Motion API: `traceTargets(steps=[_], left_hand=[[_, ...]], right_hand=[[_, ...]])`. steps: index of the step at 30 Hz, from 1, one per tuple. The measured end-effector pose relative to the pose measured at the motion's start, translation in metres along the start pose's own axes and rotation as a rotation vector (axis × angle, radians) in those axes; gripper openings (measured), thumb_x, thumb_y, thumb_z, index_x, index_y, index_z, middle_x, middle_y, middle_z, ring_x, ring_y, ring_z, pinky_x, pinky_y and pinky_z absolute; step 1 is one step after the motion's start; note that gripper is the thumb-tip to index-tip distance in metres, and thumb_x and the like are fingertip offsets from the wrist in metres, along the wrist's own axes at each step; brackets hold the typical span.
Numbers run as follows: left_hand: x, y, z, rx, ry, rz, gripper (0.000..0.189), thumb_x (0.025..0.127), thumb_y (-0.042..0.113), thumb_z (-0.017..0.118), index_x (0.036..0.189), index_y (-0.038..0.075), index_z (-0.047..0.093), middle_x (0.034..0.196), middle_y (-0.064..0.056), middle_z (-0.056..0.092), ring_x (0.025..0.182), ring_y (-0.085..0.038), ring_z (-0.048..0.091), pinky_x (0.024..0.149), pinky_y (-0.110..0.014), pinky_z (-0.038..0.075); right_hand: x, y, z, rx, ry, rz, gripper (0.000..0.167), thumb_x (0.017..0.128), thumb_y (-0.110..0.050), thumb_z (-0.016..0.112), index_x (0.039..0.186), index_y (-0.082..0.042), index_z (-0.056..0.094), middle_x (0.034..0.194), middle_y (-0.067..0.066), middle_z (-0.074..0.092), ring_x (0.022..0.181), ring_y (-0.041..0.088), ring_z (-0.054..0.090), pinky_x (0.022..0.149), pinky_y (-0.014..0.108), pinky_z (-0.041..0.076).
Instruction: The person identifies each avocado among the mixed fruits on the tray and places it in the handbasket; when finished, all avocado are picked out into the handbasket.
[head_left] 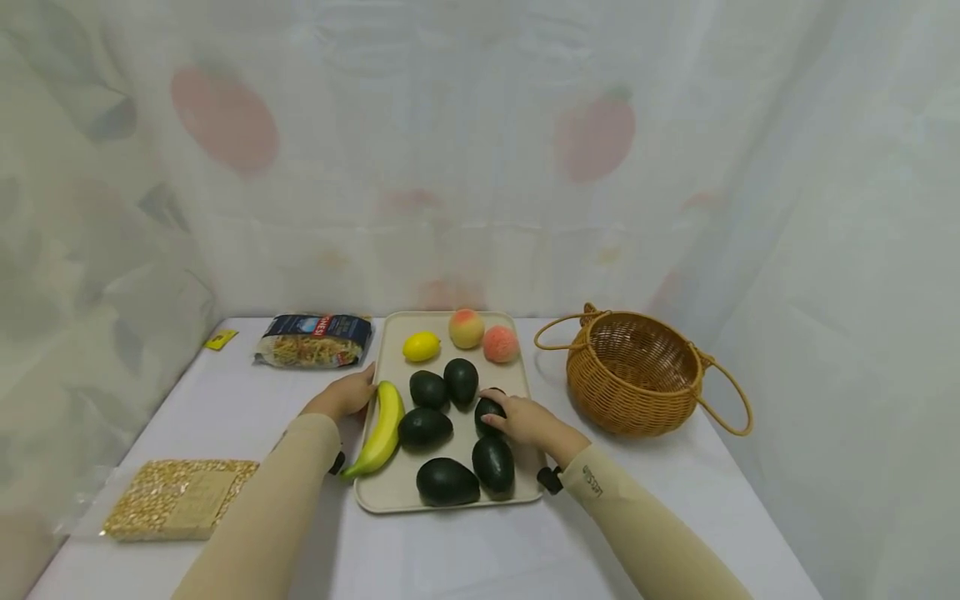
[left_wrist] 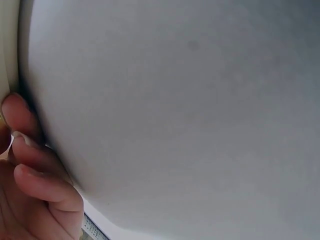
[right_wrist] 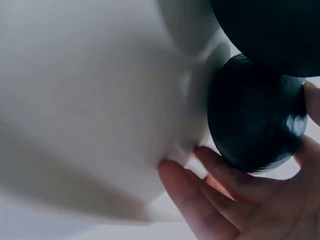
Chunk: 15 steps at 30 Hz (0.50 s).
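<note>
And we've got beige sleeves (head_left: pixel 277 508), dark lettering (head_left: pixel 592 481) across the right one, a small black fitting (head_left: pixel 550 480) beside each!

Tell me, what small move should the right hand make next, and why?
Probably a slight lift of the dark green, oval avocado: the right hand has its thumb and fingertips around it where it sits on the rectangular beige tray, while the left hand holds the tray's edge.
</note>
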<state>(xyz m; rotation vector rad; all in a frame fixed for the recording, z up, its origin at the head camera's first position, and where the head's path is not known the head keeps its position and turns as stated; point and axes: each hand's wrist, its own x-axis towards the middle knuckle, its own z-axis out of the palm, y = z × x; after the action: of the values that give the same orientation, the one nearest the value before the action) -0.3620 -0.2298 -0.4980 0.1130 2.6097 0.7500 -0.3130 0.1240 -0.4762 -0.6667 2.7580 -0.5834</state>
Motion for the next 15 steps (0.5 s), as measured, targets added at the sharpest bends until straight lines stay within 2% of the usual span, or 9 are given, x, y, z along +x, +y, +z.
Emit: traceTargets(steps=[3,9,12,15], left_hand=[[-0.002,0.004,-0.004,-0.006,0.008,0.009,0.065,0.114,0.024,0.032,0.168,0.005,-0.001,0.068,-0.011,0.063,0.056,-0.021,0.053,0.086,-0.047,0.046],[-0.003,0.005,-0.009,-0.003,0.025,0.025,0.065,0.114,0.022,0.032,0.167,0.004,-0.001,0.071,-0.011,0.064,0.063,-0.024,0.059,0.098,-0.052,0.043],[-0.003,0.004,-0.009,-0.002,0.025,0.027,0.065,0.114,0.022,0.032,0.167,0.003,-0.001,0.071,-0.011,0.064,0.067,-0.024,0.059,0.102,-0.054,0.040],[-0.001,0.003,-0.006,-0.025,0.018,0.028,0.066,0.114,0.021,0.032,0.167,0.004,-0.002,0.070,-0.011,0.063,0.065,-0.023,0.058,0.100,-0.053,0.042]], right_hand=[[0.000,0.001,-0.004,0.048,0.012,-0.012,0.052,0.108,-0.039,0.058,0.156,-0.021,0.049,0.131,0.025,0.064,0.125,0.040,0.059,0.104,0.058,0.045],[0.005,0.008,-0.008,0.201,0.040,-0.059,0.047,0.108,-0.031,0.060,0.153,-0.021,0.051,0.129,0.022,0.062,0.121,0.035,0.055,0.106,0.059,0.042],[0.006,0.012,-0.009,0.278,0.085,-0.066,0.046,0.106,-0.025,0.063,0.151,-0.018,0.053,0.130,0.023,0.058,0.123,0.037,0.053,0.108,0.059,0.040],[0.003,0.013,-0.013,0.315,0.151,-0.056,0.046,0.104,-0.023,0.067,0.149,-0.019,0.055,0.130,0.024,0.056,0.124,0.038,0.053,0.108,0.058,0.040]])
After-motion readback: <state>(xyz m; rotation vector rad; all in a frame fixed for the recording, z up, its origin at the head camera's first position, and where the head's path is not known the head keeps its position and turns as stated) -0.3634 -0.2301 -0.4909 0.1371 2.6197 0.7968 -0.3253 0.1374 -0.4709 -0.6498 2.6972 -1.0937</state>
